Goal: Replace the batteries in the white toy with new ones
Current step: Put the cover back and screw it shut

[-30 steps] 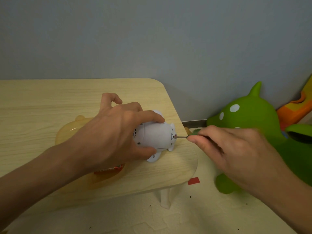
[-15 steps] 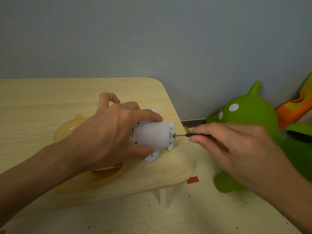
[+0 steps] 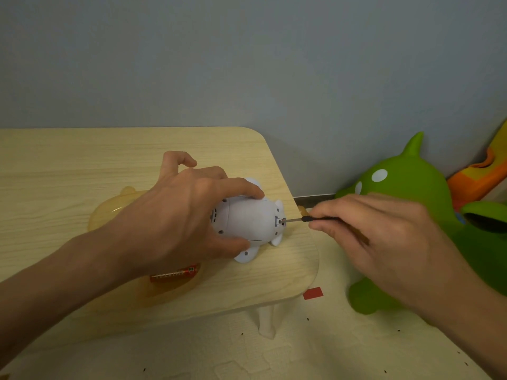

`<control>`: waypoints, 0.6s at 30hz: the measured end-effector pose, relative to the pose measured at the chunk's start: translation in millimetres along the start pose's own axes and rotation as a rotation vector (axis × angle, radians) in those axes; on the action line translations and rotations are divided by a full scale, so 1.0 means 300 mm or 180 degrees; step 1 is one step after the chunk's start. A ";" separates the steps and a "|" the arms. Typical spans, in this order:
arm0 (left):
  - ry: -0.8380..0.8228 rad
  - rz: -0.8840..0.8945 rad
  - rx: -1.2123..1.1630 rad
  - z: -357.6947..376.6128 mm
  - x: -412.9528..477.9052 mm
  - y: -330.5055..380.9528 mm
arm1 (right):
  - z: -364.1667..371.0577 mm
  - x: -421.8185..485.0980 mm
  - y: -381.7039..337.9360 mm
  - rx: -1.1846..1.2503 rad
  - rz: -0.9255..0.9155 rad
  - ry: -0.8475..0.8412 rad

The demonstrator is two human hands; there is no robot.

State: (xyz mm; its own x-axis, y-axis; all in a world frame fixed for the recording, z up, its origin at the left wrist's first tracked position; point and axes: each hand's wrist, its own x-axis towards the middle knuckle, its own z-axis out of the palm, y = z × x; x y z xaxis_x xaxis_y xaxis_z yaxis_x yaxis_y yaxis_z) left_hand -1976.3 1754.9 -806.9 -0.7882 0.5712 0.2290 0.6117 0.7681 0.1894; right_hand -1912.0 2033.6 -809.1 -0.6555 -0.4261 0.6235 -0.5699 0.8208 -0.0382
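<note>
A single wide-angle view from the person's head looks forward and steeply down, close over the light wooden low table (image 3: 82, 165), whose rounded right corner sits near mid-frame. Both forearms enter from the bottom edges. The plain grey wall (image 3: 247, 64) fills the upper half; the pale foam floor mat (image 3: 315, 352) lies below. Edges seem slightly bowed by the lens.
</note>
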 end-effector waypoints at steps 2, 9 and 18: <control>0.0047 0.0030 -0.0029 -0.001 0.001 -0.001 | 0.007 0.006 -0.001 -0.0158 0.0171 -0.0044; 0.0094 0.0117 -0.0222 -0.003 -0.005 -0.007 | 0.008 0.017 0.029 0.0922 0.1306 0.0157; -0.0081 -0.0041 -0.0455 -0.001 -0.003 -0.043 | 0.237 0.065 0.108 0.1405 0.1955 -0.0370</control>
State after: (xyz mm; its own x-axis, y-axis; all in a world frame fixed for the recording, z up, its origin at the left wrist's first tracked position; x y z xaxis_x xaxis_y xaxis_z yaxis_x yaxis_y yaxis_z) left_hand -1983.4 1744.3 -809.3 -0.7964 0.5701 0.2017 0.6034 0.7275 0.3266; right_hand -1978.3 2024.9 -853.7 -0.9525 0.0005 0.3044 -0.2154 0.7056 -0.6751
